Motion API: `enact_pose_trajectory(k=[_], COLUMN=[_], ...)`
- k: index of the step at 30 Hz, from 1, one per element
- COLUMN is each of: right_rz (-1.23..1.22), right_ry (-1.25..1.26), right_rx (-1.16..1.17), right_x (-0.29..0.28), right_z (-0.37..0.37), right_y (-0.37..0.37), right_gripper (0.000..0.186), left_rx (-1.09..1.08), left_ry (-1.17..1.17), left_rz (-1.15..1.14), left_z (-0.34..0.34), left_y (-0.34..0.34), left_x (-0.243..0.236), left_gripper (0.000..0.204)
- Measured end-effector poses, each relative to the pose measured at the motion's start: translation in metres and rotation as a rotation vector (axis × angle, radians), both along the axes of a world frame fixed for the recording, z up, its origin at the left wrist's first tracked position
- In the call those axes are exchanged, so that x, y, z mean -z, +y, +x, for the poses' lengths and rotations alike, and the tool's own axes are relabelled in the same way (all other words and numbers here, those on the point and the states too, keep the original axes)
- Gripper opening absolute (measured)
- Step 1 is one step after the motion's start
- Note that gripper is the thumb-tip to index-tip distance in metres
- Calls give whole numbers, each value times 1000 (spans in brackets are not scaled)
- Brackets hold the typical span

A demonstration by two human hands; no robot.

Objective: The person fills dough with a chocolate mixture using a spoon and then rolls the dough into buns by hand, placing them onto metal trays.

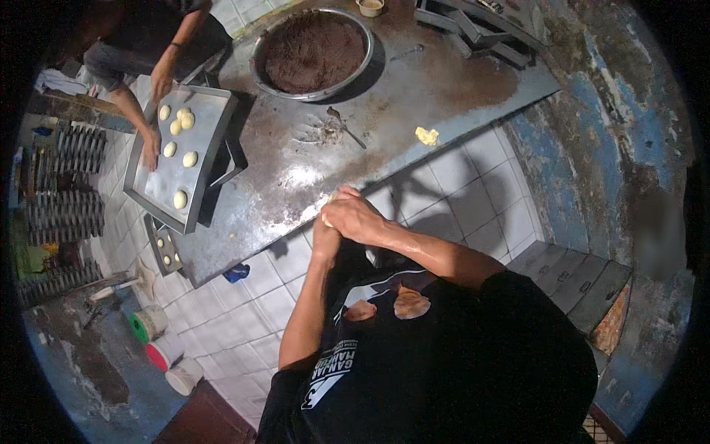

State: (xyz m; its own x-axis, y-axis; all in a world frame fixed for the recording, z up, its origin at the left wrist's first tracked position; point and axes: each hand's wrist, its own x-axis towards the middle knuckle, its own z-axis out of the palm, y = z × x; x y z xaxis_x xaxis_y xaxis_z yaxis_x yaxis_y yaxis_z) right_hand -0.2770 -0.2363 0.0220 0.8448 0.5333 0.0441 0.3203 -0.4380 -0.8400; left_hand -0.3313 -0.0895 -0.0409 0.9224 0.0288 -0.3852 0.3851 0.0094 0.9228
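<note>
My left hand (325, 235) and my right hand (356, 216) are pressed together just off the near edge of the metal table (274, 166). The right palm lies over the left, and both are closed. A small pale sliver between them looks like a piece of dough (327, 220); the rest of it is hidden. Beyond my hands a small spoon (353, 138) lies on the tabletop amid brown smears. To the right, a ragged lump of yellow dough (427, 136) sits close to the table edge.
A large metal bowl of dark brown crumbly filling (314, 55) stands at the back. At left, a co-worker's hands (151, 150) are at a tray (211, 118) with several dough balls (190, 159). Metal trays (481, 33) are stacked at the far right; a small cup (370, 7) is nearby.
</note>
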Motion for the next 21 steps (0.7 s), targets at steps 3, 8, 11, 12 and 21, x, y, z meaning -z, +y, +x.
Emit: enact_pose_trajectory(k=[3, 8, 11, 12, 21], right_rz=[159, -321, -670, -742, -298], right_ry=[-200, -4, 202, 108, 78], right_rx=[27, 487, 343, 259, 66], right_x=[12, 83, 108, 112, -5], right_z=[30, 156, 193, 196, 224], right_y=[1, -29, -10, -3, -13], right_gripper=[15, 23, 26, 26, 17], left_rx=[-38, -45, -48, -73, -201], left_ry=[29, 5, -90, -106, -131], left_rz=[-132, -117, -152, -164, -147], left_z=[11, 83, 130, 142, 232], left_y=[-3, 9, 27, 34, 100], left_x=[7, -70, -86, -91, -76], left_gripper=[32, 46, 73, 72, 50])
